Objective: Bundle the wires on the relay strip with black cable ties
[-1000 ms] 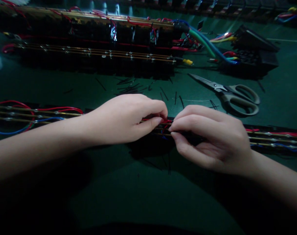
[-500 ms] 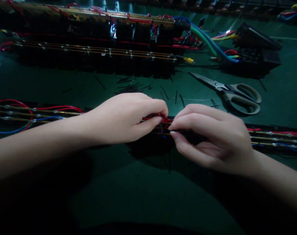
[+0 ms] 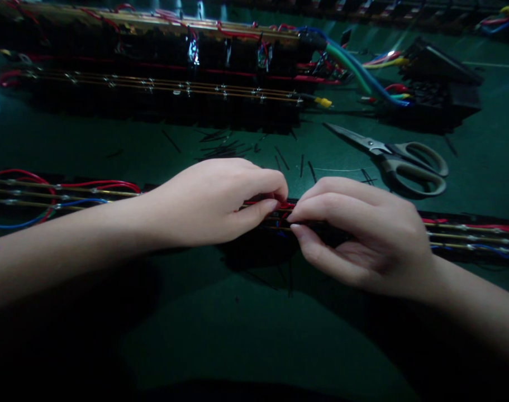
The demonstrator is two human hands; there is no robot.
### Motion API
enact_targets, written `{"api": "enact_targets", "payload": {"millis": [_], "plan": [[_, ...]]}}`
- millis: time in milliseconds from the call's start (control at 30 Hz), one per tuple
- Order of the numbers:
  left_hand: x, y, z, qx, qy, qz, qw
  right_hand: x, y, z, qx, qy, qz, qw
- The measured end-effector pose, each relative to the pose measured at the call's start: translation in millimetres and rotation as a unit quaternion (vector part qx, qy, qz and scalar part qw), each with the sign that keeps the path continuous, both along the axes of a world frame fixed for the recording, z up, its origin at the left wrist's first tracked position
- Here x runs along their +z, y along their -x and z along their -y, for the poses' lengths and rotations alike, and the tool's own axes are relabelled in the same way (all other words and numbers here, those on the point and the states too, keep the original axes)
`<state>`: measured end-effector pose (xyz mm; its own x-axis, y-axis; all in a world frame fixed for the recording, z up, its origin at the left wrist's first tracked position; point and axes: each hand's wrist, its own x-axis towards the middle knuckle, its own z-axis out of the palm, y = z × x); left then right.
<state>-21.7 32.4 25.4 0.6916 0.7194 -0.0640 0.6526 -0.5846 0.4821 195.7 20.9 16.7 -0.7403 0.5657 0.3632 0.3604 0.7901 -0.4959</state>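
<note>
My left hand [image 3: 224, 201] reaches over a long black strip [image 3: 99, 192] lined with thin brass rods, its thumb and forefinger pinched close to a short red wire [image 3: 285, 205]. What sits between those fingertips is hidden. Just to the right, my right hand [image 3: 358, 234] also pinches at the strip, thumb tip against finger tips beside the same wiring. Anything held there is too small to make out. A blue wire [image 3: 84, 201] and a red loop of wire [image 3: 103, 183] lie on the strip left of my hands.
Scissors [image 3: 388, 159] lie closed beyond my right hand. Black offcuts [image 3: 223, 149] are scattered on the green tabletop [image 3: 220, 329]. Farther back stand wired strips with brass rods [image 3: 166, 88], a thick cable bundle [image 3: 355, 72] and a black box-like part [image 3: 459, 103].
Both hands stay almost still at the same spot on the strip. The view has shifted very slightly.
</note>
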Motion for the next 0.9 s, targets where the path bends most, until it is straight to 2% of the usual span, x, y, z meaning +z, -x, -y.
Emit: {"api": "enact_targets", "payload": {"millis": [567,733,900], "plan": [[-0.4,-1.0,0.3,-0.002,0.0,-0.005,1.0,2.8,-0.4,-0.8,0.003,0.008,0.011,1.0],[-2.1,-1.5,1.5,0.0,-0.005,-0.003,1.0,3.2,-0.2,0.2,0.018,-0.015,0.012,1.0],[-3.2,-1.7,1.1,0.004,-0.01,-0.003,1.0,2.3,0.0,1.6,0.004,-0.021,0.027,0.999]]}}
